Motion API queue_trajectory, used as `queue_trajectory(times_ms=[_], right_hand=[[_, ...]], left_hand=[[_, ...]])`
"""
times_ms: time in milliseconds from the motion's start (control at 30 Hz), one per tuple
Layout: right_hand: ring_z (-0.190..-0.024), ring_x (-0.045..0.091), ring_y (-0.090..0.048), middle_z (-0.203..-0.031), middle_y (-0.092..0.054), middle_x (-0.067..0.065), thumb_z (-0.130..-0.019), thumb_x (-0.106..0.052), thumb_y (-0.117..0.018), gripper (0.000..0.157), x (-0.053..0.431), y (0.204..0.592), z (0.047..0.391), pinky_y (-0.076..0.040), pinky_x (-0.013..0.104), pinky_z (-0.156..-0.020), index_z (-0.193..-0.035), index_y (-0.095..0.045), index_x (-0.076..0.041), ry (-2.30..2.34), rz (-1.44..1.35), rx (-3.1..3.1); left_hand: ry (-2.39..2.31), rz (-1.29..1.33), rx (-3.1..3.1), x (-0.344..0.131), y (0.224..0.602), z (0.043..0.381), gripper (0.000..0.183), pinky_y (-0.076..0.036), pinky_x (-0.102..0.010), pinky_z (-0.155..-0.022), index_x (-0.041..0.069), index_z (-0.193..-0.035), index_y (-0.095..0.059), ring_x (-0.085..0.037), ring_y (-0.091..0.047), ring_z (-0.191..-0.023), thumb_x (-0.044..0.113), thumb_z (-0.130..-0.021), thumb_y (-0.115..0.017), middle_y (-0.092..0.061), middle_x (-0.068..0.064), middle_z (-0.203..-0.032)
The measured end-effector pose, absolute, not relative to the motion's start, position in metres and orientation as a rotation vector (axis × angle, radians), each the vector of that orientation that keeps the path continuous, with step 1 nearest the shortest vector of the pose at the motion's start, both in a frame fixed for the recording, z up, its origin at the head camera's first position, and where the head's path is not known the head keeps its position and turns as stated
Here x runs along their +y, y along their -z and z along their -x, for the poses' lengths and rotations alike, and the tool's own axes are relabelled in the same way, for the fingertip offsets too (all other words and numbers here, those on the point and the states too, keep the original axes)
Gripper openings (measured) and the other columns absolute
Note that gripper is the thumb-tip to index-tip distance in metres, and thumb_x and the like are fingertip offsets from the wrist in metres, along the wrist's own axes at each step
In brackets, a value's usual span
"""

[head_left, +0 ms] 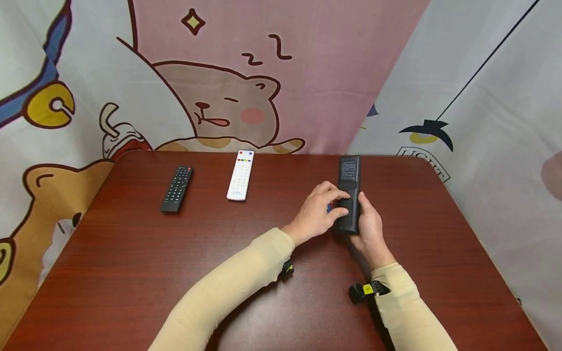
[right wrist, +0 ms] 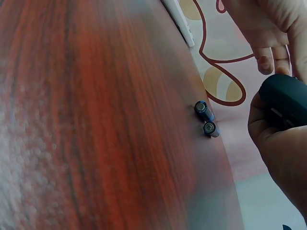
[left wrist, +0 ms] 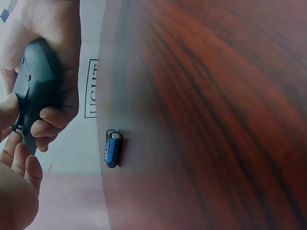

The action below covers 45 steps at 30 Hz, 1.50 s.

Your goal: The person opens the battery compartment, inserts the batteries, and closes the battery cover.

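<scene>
In the head view a black remote control (head_left: pixel 350 170) is held back side up, its label facing me. My right hand (head_left: pixel 371 226) grips it from the right and beneath, with the thumb along its edge. My left hand (head_left: pixel 318 209) pinches the battery cover (head_left: pixel 346 207) on its lower half between thumb and fingers. The left wrist view shows the remote (left wrist: pixel 41 76) from its end, above the table. Two batteries (left wrist: pixel 113 148) with blue on them lie side by side on the table, apart from both hands; in the head view the left hand mostly hides them.
On the brown table (head_left: pixel 131 258) lie a white remote (head_left: pixel 240 175) at the back middle and another black remote (head_left: pixel 177 190), buttons up, to the left. A printed curtain (head_left: pixel 329 63) hangs behind the table's back edge. Each wrist wears a strapped camera (head_left: pixel 360 292).
</scene>
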State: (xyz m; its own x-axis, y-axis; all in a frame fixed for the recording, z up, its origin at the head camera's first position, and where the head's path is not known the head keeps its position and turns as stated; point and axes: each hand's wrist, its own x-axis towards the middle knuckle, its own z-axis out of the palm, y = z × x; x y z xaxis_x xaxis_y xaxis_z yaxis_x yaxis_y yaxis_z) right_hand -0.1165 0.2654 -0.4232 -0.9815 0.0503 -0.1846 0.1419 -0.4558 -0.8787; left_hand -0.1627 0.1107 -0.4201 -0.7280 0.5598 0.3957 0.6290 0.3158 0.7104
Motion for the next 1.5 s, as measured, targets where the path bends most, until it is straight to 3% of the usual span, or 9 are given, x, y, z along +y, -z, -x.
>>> queue_trajectory(times_ms=[267, 533, 767, 1233, 1500], right_hand=[[-0.096, 0.008, -0.061, -0.113, -0.061, -0.005, -0.113, -0.041, -0.020, 0.047, 0.266, 0.425, 0.117, -0.054, 0.022, -0.080, -0.145, -0.041, -0.015, 2.619, -0.283, 1.591], [-0.102, 0.007, -0.064, -0.116, -0.064, -0.006, -0.113, -0.040, -0.019, 0.049, 0.267, 0.427, 0.119, -0.054, 0.023, -0.085, -0.149, -0.040, -0.014, 2.635, -0.267, 1.585], [-0.103, 0.007, -0.063, -0.115, -0.065, -0.005, -0.113, -0.037, -0.017, 0.047, 0.268, 0.425, 0.119, -0.054, 0.023, -0.085, -0.147, -0.040, -0.013, 2.663, -0.288, 1.550], [-0.102, 0.007, -0.060, -0.120, -0.059, -0.004, -0.112, -0.043, -0.023, 0.058, 0.268, 0.423, 0.118, -0.053, 0.021, -0.084, -0.161, -0.027, -0.011, 2.616, -0.361, 1.603], [-0.099, 0.007, -0.060, -0.116, -0.060, -0.004, -0.112, -0.043, -0.023, 0.057, 0.270, 0.424, 0.118, -0.053, 0.021, -0.081, -0.159, -0.028, -0.011, 2.613, -0.357, 1.611]], left_hand=[[1.318, 1.124, -2.505, 0.111, 0.421, 0.160, 0.036, -0.046, -0.024, -0.091, 0.012, -0.130, -0.070, -0.016, -0.054, -0.105, 0.021, -0.096, -0.074, -0.058, -0.003, -0.117], [0.955, 1.175, -2.519, 0.112, 0.421, 0.155, 0.041, -0.047, -0.024, -0.100, 0.009, -0.138, -0.066, -0.017, -0.054, -0.114, 0.025, -0.101, -0.068, -0.057, -0.003, -0.124], [0.766, 1.202, -2.466, 0.115, 0.422, 0.151, 0.042, -0.050, -0.025, -0.095, 0.007, -0.142, -0.062, -0.018, -0.055, -0.112, 0.025, -0.104, -0.062, -0.057, -0.005, -0.126], [0.587, 1.207, -2.471, 0.120, 0.428, 0.149, 0.045, -0.049, -0.027, -0.092, 0.007, -0.147, -0.056, -0.017, -0.054, -0.108, 0.026, -0.107, -0.055, -0.054, -0.004, -0.128], [0.577, 1.218, -2.496, 0.121, 0.428, 0.148, 0.047, -0.049, -0.028, -0.091, 0.007, -0.150, -0.053, -0.017, -0.053, -0.109, 0.027, -0.107, -0.054, -0.053, -0.005, -0.130]])
